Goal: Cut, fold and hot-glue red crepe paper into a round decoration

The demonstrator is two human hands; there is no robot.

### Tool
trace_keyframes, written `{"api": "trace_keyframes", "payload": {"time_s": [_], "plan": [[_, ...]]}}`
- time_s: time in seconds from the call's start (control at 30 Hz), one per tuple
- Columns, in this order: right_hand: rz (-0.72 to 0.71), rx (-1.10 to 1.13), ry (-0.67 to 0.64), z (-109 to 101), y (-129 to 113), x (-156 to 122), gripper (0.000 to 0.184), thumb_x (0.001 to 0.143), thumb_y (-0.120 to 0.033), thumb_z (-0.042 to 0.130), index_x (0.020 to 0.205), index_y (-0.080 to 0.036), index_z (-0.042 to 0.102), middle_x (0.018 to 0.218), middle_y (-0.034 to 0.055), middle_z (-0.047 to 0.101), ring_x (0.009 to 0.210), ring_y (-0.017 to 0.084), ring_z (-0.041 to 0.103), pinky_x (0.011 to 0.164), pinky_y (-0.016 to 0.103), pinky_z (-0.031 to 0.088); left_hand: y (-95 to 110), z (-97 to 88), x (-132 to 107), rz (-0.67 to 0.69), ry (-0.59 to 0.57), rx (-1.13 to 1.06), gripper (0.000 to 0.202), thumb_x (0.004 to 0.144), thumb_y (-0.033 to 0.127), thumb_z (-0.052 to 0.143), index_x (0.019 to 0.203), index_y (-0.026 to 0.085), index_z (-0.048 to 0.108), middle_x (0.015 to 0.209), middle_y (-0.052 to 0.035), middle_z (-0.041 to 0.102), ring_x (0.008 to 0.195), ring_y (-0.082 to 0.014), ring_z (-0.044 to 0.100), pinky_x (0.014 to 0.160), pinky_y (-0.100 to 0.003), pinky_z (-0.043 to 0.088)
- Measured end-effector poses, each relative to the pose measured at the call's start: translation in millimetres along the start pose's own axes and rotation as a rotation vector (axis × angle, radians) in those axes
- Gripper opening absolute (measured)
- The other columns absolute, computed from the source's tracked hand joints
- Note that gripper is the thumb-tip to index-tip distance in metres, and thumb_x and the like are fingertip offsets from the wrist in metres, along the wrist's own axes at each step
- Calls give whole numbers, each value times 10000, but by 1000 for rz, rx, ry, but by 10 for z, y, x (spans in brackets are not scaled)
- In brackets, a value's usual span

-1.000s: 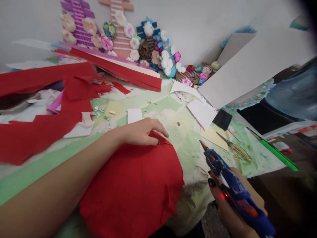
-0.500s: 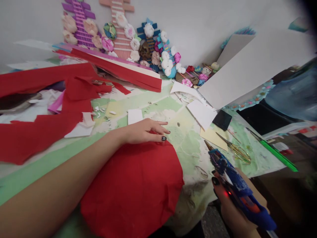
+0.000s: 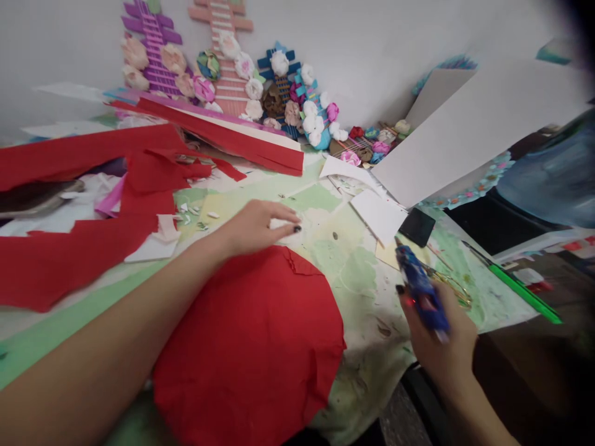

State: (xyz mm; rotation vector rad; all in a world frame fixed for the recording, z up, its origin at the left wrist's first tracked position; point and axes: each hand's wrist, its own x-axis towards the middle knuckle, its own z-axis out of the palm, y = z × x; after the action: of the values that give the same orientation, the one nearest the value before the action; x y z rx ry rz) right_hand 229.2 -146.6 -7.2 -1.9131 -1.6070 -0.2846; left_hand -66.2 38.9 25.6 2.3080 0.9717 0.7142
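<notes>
My left hand (image 3: 255,228) reaches over the table just beyond the red paper-covered round piece (image 3: 251,347). Its fingers are stretched out, thumb apart from the index finger. Something white, apparently a small card (image 3: 281,224), shows between them; whether it is gripped I cannot tell. The round piece lies at the near edge, its rim creased, with a folded flap at the far side. My right hand (image 3: 446,334) is wrapped around a blue glue gun (image 3: 421,288), held over the table's right side with its nozzle pointing away and a red light glowing.
Gold scissors (image 3: 453,286) lie partly behind the glue gun. Farther right is a green-handled knife (image 3: 520,288). A black square (image 3: 417,227) and white card pieces (image 3: 379,214) sit beyond. Red paper scraps (image 3: 69,260) cover the left; guitar-shaped decorations (image 3: 227,74) line the wall.
My left hand has lifted off the round piece's far edge and shifted left and away, over where the small white card lay. My right hand has moved the glue gun farther away from me.
</notes>
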Motion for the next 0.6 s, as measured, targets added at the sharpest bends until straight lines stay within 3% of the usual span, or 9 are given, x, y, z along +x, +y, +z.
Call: {"api": "trace_keyframes", "payload": {"time_s": [0.03, 0.1, 0.17, 0.23, 0.33, 0.47, 0.53, 0.6], "plan": [[-13, -95, -54, 33, 20, 119, 198, 818, -371, 557, 913, -198, 544, 723, 34, 602, 601, 189, 545, 542, 280, 346, -63, -53, 9, -67, 135, 90, 287, 799, 433, 581, 929, 206, 698, 1119, -81, 669, 1140, -280, 544, 963, -371, 390], [-36, -267, -206, 96, 71, 350, 183, 813, -371, 539, 862, -195, 541, 739, 52, 606, 613, 197, 547, 538, 283, 335, -198, -162, 14, -260, 295, 251, 289, 720, 454, 655, 787, 173, 669, 929, -115, 671, 1074, -339, 547, 911, -398, 394], [-46, -335, -353, 142, 133, 537, 199, 800, -377, 546, 844, -183, 544, 759, 71, 614, 646, 209, 563, 549, 287, 348, -309, -255, 3, -500, 251, 294, 392, 657, 543, 688, 589, 173, 577, 663, -117, 592, 944, -372, 573, 769, -384, 414], [-56, -332, -461, 153, 179, 649, 211, 798, -378, 547, 834, -171, 565, 766, 80, 622, 668, 211, 577, 573, 293, 376, -368, -308, -14, -628, 89, 301, 514, 637, 625, 672, 457, 193, 459, 479, -78, 455, 760, -339, 585, 643, -344, 380], [-98, -368, -473, 97, 130, 679, 224, 800, -365, 550, 815, -151, 613, 782, 105, 633, 702, 228, 592, 620, 321, 412, -361, -303, -23, -580, -67, 307, 586, 645, 658, 648, 400, 204, 368, 378, -19, 326, 514, -220, 502, 544, -295, 306], [-246, -318, -311, 31, -285, 637, 200, 832, -297, 541, 894, -140, 648, 878, 134, 652, 831, 263, 601, 712, 369, 429, -307, -214, -4, -502, -22, 311, 584, 602, 617, 691, 391, 206, 333, 340, 15, 281, 399, -147, 383, 492, -270, 247], [-310, -126, -390, 97, -592, 672, 184, 863, -259, 521, 948, -161, 651, 909, 106, 664, 853, 233, 605, 730, 341, 432, -300, -169, 4, -514, -20, 337, 568, 592, 598, 699, 394, 210, 335, 350, 8, 306, 418, -154, 403, 491, -267, 231], [-312, 2, -575, 242, -885, 767, 172, 880, -217, 494, 875, -154, 654, 859, 88, 666, 807, 200, 605, 703, 301, 425, -307, -133, 8, -542, -21, 334, 539, 587, 591, 699, 405, 210, 363, 371, 0, 348, 443, -158, 424, 491, -265, 221]]}}
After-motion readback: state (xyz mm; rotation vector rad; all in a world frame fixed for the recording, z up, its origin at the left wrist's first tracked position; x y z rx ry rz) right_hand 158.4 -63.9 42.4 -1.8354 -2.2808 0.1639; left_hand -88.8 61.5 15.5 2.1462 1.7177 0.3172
